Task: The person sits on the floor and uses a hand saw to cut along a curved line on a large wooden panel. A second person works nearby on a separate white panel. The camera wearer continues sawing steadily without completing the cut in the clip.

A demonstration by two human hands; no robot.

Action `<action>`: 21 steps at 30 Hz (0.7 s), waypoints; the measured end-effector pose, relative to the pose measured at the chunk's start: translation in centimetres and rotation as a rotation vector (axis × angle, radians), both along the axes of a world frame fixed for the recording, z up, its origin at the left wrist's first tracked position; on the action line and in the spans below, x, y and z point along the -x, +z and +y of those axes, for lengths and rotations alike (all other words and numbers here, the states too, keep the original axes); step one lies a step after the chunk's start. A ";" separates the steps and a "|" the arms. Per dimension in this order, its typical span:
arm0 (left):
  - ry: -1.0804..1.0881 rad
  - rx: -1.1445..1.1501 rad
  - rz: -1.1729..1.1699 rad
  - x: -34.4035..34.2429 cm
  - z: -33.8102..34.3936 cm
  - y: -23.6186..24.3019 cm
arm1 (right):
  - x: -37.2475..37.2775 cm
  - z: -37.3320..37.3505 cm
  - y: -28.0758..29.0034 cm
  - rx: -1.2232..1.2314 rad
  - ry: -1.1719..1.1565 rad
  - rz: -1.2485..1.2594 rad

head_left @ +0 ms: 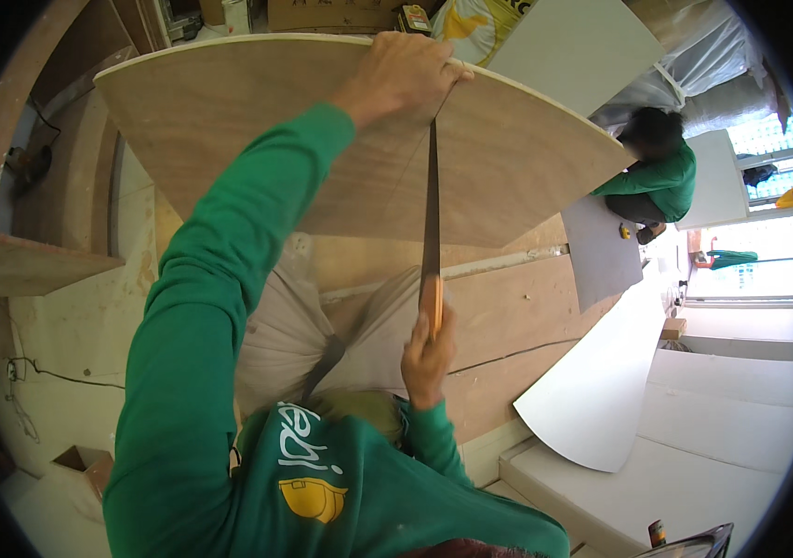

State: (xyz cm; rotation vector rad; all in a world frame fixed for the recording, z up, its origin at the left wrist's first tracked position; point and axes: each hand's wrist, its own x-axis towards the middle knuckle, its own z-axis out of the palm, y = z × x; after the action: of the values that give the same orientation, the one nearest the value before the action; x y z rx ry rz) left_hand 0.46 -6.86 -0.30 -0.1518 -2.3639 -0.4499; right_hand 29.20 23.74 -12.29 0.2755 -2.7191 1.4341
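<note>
A large plywood panel [257, 139] stands on edge in front of me, its upper edge pale. My left hand [406, 74] grips that upper edge, fingers folded over it, close to a cut that runs in from the edge. In my right hand [430, 358] is a hand saw [432, 214], held by its orange and dark handle. The dark blade points away from me and its far end meets the panel at the cut. A thin line slants down the panel's face from there. My fingertips behind the edge are partly hidden.
Plywood sheets [526, 307] lie on the floor to the right, beside a curved white sheet [592, 391]. A co-worker in green [661, 177] crouches at the far right near a grey board [601, 251]. Wooden cabinet frames [52, 205] stand left; a cable [71, 375] trails there.
</note>
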 end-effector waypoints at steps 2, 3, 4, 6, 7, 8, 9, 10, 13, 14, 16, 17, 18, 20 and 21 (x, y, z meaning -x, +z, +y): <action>0.005 0.004 -0.002 -0.1 0.2 -0.1 | -1.6 0.4 1.9 0.042 -0.033 -0.059; 0.007 0.009 -0.003 -0.1 0.8 0.2 | -0.5 0.2 1.5 0.027 -0.021 0.014; 0.022 0.013 -0.009 -0.4 0.7 0.2 | 0.8 -0.1 1.0 0.011 0.004 0.086; 0.004 0.017 0.039 -0.6 0.9 -0.3 | 8.3 -4.8 1.7 -0.113 -0.003 0.128; -0.011 0.011 0.075 -0.3 1.1 -0.1 | 13.9 -7.7 -0.9 -0.075 -0.061 0.546; -0.011 0.001 0.037 -0.3 1.1 -0.1 | 16.7 -9.9 1.3 -0.041 -0.022 0.149; -0.012 -0.002 0.007 -0.3 1.0 0.4 | 17.7 -10.5 2.4 -0.028 -0.008 0.149; -0.011 -0.003 -0.023 -0.2 0.8 0.8 | 18.6 -10.9 3.1 -0.014 0.009 0.150; -0.023 0.018 0.020 -0.7 0.4 0.6 | 16.7 -9.3 1.5 -0.032 0.010 0.325; -0.029 0.009 -0.002 -0.8 0.8 0.0 | 14.0 -7.6 0.5 -0.058 -0.005 0.403; -0.002 0.012 -0.014 -0.4 0.1 0.3 | 6.7 -3.9 0.0 -0.045 0.022 0.213; -0.001 0.014 -0.014 -0.2 0.2 0.4 | 3.1 -2.0 0.7 -0.042 0.006 0.122; 0.003 0.017 -0.017 -0.1 0.3 0.3 | 0.4 -0.8 1.9 -0.038 -0.009 0.029; 0.007 0.023 0.004 -0.1 0.6 0.1 | -1.8 0.1 4.3 0.023 -0.070 -0.144; 0.010 0.030 0.029 -0.2 0.6 0.1 | -0.8 0.0 3.6 0.031 -0.042 -0.079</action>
State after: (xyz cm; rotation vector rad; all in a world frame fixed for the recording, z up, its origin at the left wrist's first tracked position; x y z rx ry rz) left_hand 0.70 -6.30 -0.18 -0.1593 -2.3425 -0.4045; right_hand 30.04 23.72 -8.67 0.1621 -2.7433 1.5052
